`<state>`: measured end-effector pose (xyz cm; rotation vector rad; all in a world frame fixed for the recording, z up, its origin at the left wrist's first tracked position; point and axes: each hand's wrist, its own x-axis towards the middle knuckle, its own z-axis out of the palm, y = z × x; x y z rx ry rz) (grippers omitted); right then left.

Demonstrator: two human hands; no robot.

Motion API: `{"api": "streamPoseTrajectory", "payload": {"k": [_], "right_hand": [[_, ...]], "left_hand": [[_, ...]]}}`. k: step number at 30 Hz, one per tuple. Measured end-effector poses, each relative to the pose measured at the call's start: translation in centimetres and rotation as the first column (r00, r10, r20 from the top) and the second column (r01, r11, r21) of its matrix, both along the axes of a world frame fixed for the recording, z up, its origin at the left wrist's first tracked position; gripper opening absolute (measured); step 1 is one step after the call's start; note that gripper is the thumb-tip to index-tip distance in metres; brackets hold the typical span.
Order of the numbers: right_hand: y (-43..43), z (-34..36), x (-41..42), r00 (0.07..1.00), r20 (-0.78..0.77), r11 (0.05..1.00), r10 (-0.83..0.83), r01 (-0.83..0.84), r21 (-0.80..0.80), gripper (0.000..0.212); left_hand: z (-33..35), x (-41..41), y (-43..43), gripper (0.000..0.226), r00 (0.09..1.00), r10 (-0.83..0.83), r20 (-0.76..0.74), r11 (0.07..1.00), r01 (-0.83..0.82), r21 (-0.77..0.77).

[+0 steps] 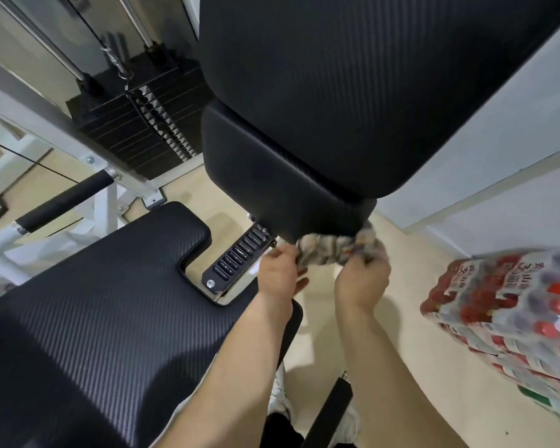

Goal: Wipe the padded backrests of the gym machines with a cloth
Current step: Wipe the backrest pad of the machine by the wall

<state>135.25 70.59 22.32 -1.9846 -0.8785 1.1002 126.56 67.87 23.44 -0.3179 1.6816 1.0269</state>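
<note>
Grey-and-white cloth [333, 248] stretches bunched between my hands, touching the bottom edge of the black backrest [272, 176]. My left hand [280, 270] pinches one end and my right hand [362, 279] curls its fingers round the other.

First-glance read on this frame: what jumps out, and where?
The big black backrest pad fills the top centre. At the bottom edge of the lower pad beneath it, the left hand and right hand both grip a bunched patterned cloth. At the right edge, shrink-wrapped packs of red-capped bottles add the only bright colour.
</note>
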Motion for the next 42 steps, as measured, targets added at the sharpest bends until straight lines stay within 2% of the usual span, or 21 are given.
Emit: {"api": "streamPoseTrajectory", "payload": {"k": [3, 5, 8, 9, 11, 14, 15, 18, 21, 23, 26, 28, 29, 31, 32, 34, 36, 39, 42], "right_hand": [[-1.4, -3.0, -0.5, 0.990, -0.017, 0.984, 0.140, -0.141, -0.111, 0.039], [-0.9, -4.1, -1.3, 0.990, 0.040, 0.979, 0.138, -0.130, -0.155, 0.034], [-0.3, -5.6, -2.3, 0.986, 0.014, 0.948, 0.166, -0.156, -0.277, 0.019], [-0.4, -5.9, -2.7, 0.981, -0.044, 0.927, 0.187, -0.192, -0.322, 0.012], [-0.9, -6.2, -3.3, 0.965, -0.223, 0.912, 0.137, -0.210, -0.351, 0.007], [-1.5, -6.8, -3.9, 0.901, -0.432, 0.905, -0.030, -0.159, -0.394, 0.024], [-1.8, -6.6, -4.3, 0.871, -0.487, 0.887, -0.066, -0.172, -0.428, 0.029], [-2.3, -5.0, -6.1, 0.825, -0.552, 0.845, -0.122, -0.205, -0.494, 0.021], [-1.1, -2.8, -8.3, 0.766, -0.586, 0.805, -0.264, -0.159, -0.571, 0.017], [-0.8, -1.8, -9.2, 0.762, -0.600, 0.819, -0.245, -0.169, -0.549, 0.017], [-1.5, -0.9, -9.3, 0.809, -0.576, 0.877, -0.116, -0.188, -0.442, 0.021], [-1.9, 0.1, -8.5, 0.812, -0.584, 0.899, 0.009, -0.262, -0.350, 0.021], [-1.9, 0.6, -8.1, 0.801, -0.592, 0.901, 0.088, -0.318, -0.295, 0.027], [-1.8, 1.5, -7.5, 0.781, -0.590, 0.890, 0.204, -0.398, -0.220, 0.036], [-1.7, 2.1, -7.4, 0.783, -0.586, 0.892, 0.207, -0.398, -0.216, 0.038], [-1.6, 2.6, -7.4, 0.811, -0.550, 0.900, 0.198, -0.373, -0.226, 0.040], [-1.4, 3.3, -7.4, 0.816, -0.539, 0.906, 0.209, -0.369, -0.207, 0.039], [-0.9, 4.8, -7.0, 0.796, -0.552, 0.899, 0.248, -0.402, -0.175, 0.031], [-1.0, 5.9, -5.9, 0.783, -0.554, 0.879, 0.283, -0.443, -0.176, 0.028]], "left_hand": [[-1.1, 0.6, 0.4, 0.025, 0.996, 0.024, 0.087, 1.000, -0.024, -0.001], [-2.1, 0.5, 0.5, 0.022, 0.996, 0.041, 0.074, 0.999, -0.042, 0.015], [-3.7, -0.1, 0.3, 0.009, 1.000, -0.031, 0.006, 1.000, 0.031, 0.001], [-4.1, -0.3, 0.2, 0.003, 0.996, -0.087, -0.016, 0.996, 0.087, 0.012], [-4.7, -0.5, 0.0, 0.017, 0.961, -0.261, -0.093, 0.964, 0.265, 0.027], [-5.0, -1.6, -0.6, 0.036, 0.900, -0.375, -0.222, 0.925, 0.378, -0.030], [-5.2, -2.3, -0.9, 0.035, 0.892, -0.366, -0.266, 0.930, 0.363, -0.062], [-5.0, -4.4, -0.9, 0.030, 0.895, -0.271, -0.353, 0.962, 0.240, -0.129], [-4.4, -5.8, 0.1, 0.047, 0.927, -0.102, -0.360, 0.989, 0.057, -0.134], [-3.8, -5.6, 0.3, 0.043, 0.950, -0.069, -0.305, 0.997, 0.056, -0.053], [-3.0, -5.4, -0.3, 0.037, 0.956, -0.091, -0.278, 0.982, 0.133, 0.136], [-2.4, -6.0, -0.4, 0.035, 0.916, -0.100, -0.388, 0.966, 0.183, 0.182], [-1.7, -6.6, 0.2, 0.030, 0.868, -0.083, -0.489, 0.967, 0.188, 0.170], [0.4, -8.1, 2.3, 0.020, 0.744, -0.001, -0.668, 0.983, 0.124, 0.136], [1.5, -8.9, 3.5, 0.020, 0.695, 0.075, -0.715, 0.984, 0.066, 0.168], [3.0, -10.8, 6.0, 0.020, 0.639, 0.269, -0.720, 0.953, -0.067, 0.296], [3.9, -12.7, 7.9, 0.016, 0.601, 0.385, -0.701, 0.917, -0.163, 0.364], [4.8, -13.9, 10.2, 0.024, 0.574, 0.423, -0.701, 0.903, -0.200, 0.381], [5.0, -11.7, 10.8, 0.026, 0.595, 0.361, -0.718, 0.927, -0.141, 0.348]]}}
